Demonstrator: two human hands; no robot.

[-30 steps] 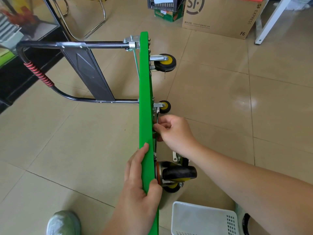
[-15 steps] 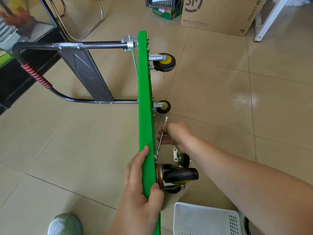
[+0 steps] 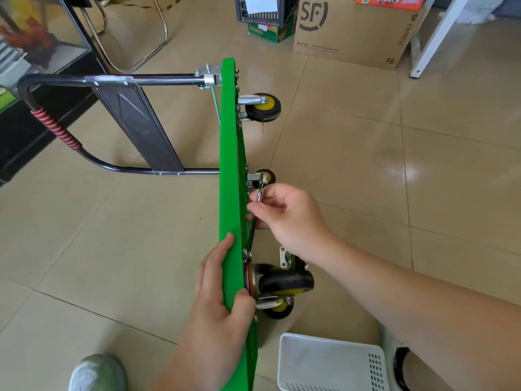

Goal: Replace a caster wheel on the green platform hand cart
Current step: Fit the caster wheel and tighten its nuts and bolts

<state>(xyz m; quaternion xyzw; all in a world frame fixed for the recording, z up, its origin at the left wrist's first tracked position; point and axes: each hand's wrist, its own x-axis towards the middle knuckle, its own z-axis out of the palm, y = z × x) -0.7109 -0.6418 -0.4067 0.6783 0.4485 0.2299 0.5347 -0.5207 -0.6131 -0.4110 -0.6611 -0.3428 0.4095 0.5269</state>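
Fingers [image 3: 270, 200] of right hand [image 3: 290, 218] pinching wrench [image 3: 260, 190] beside caster wheel [image 3: 286, 282], left hand [image 3: 217, 286] gripping green platform hand cart [image 3: 229, 165] stood edgewise on floor [image 3: 366, 193]; risk: wrench slipping off, cart toppling if grip loosens.

Green cart [image 3: 229, 165] on edge, black-yellow casters [image 3: 263, 107] sideways

Cart tipped on edge, wrench at the near wheel.
My left hand [image 3: 217, 300] grips the green cart [image 3: 229, 165]; my right hand [image 3: 290, 218] pinches a wrench [image 3: 255, 224] beside its underside.
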